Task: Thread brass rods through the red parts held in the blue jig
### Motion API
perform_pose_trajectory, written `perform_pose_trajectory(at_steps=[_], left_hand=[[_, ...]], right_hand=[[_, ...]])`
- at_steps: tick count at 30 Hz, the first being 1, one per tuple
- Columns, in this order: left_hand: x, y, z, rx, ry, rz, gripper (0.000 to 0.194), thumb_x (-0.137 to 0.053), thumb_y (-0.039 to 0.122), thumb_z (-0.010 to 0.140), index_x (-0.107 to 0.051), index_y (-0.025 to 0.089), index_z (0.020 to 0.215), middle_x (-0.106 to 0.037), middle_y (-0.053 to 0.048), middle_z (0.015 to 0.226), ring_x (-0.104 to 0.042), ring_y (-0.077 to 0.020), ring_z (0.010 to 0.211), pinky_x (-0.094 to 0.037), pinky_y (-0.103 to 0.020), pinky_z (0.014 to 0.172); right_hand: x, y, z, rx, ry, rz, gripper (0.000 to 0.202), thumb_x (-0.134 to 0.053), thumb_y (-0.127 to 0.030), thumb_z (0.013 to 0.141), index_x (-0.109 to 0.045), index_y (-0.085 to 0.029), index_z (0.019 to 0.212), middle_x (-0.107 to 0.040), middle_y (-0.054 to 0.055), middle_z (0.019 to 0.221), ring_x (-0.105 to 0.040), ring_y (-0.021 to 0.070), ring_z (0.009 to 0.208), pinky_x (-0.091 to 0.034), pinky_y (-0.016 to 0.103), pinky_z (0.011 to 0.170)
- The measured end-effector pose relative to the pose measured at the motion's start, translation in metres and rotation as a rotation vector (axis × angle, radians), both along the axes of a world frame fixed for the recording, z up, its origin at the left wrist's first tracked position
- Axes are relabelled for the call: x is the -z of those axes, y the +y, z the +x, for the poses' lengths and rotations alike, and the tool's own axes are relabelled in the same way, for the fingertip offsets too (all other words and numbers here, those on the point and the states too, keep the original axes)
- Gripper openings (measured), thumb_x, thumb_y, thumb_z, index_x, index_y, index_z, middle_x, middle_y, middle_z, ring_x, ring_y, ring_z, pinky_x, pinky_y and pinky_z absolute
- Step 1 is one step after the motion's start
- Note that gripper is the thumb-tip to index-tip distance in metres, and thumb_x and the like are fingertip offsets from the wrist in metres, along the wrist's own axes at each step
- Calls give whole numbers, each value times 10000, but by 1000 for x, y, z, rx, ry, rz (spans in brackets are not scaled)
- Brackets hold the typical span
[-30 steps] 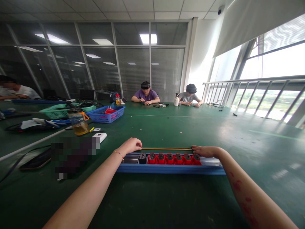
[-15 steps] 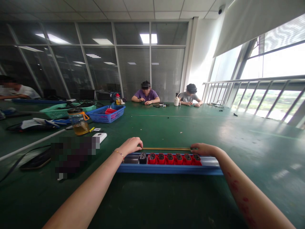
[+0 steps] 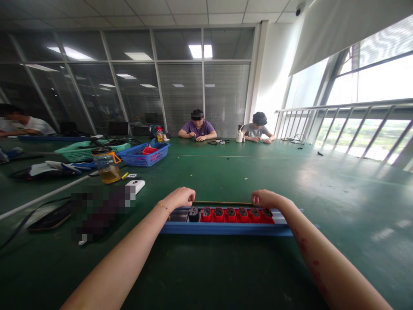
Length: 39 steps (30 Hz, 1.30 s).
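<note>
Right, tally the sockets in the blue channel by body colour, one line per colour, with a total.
Red sockets: 6
Black socket: 1
Total in the blue channel: 7

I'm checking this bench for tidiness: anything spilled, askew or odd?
Small pale scraps lie loose on the green table beyond the blue channel, like stray debris. Red marks show on the right forearm.

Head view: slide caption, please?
Left hand and right hand at a thin brass-coloured strip, beyond a blue housing with six red sockets.
</note>
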<state>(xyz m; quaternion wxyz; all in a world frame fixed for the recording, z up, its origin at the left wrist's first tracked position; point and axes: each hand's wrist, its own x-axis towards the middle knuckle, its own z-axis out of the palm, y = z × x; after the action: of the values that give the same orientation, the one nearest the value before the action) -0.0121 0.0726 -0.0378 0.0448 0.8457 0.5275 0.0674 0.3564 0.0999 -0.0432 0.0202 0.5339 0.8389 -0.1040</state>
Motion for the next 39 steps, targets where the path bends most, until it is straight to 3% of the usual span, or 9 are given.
perform_pose_trajectory(at_steps=[4, 9, 14, 17, 22, 25, 30, 35, 39], left_hand=[[-1, -3, 1, 11, 14, 64, 127, -535, 204, 684, -660, 213, 710, -609, -17, 749, -556, -137, 678, -403, -218, 608], [-6, -7, 4, 71, 7, 176, 249, -444, 279, 823, -675, 194, 853, -562, -55, 828, -538, -156, 797, -408, -251, 741], [-14, -16, 8, 63, -17, 317, 294, -369, 281, 882, -647, 185, 874, -528, -49, 903, -545, -120, 736, -422, -231, 703], [-23, -21, 12, 62, -36, 378, 278, -347, 261, 895, -614, 200, 941, -544, -43, 966, -561, -124, 785, -421, -233, 744], [-41, -27, 15, 88, 3, 481, 267, -344, 218, 894, -561, 201, 1049, -612, -48, 915, -556, -173, 880, -397, -299, 810], [-51, -34, 17, 65, 30, 494, 278, -331, 234, 896, -558, 200, 1052, -620, -50, 898, -557, -179, 864, -386, -303, 791], [-65, -54, 22, 50, -55, 294, 287, -339, 306, 882, -573, 241, 1035, -604, -21, 948, -550, -162, 850, -380, -249, 735], [-83, -72, 14, 44, -182, -179, 435, -473, 495, 773, -520, 242, 1124, -575, 15, 746, -518, -132, 644, -351, -201, 554], [-88, -75, 6, 43, -269, -334, 463, -453, 580, 745, -577, 212, 998, -559, 15, 721, -472, -113, 611, -339, -190, 538]], right_hand=[[0, -1, -1, 1, -6, 1, 198, -580, -208, 667, -628, -212, 859, -670, 31, 843, -607, 180, 752, -421, 233, 627], [-1, -4, 1, 11, 7, 14, 197, -559, -217, 697, -629, -203, 881, -637, 51, 917, -590, 188, 815, -426, 250, 692], [-5, -11, 3, 26, 56, 44, 195, -519, -270, 744, -640, -203, 881, -572, 91, 1022, -539, 248, 949, -422, 308, 768], [-13, -17, 6, 7, 127, 35, 217, -481, -253, 774, -610, -188, 936, -567, 86, 1043, -535, 214, 959, -418, 265, 797], [-41, -34, 14, -75, 307, -127, 376, -412, -479, 835, -589, -176, 972, -610, 36, 830, -564, 161, 758, -448, 221, 672], [-61, -46, 17, -50, 463, -197, 559, -286, -601, 838, -626, -157, 850, -511, 1, 620, -495, 136, 599, -424, 238, 598], [-79, -59, 23, -29, 429, -204, 590, -342, -670, 776, -658, -173, 811, -371, -43, 535, -340, 101, 490, -333, 235, 506], [-80, -65, 32, -87, 347, -307, 603, -383, -681, 751, -677, -156, 798, -324, -52, 512, -302, 95, 482, -296, 234, 485], [-77, -64, 32, -95, 303, -375, 589, -384, -673, 760, -649, -148, 789, -388, -36, 528, -356, 102, 494, -321, 236, 493]])
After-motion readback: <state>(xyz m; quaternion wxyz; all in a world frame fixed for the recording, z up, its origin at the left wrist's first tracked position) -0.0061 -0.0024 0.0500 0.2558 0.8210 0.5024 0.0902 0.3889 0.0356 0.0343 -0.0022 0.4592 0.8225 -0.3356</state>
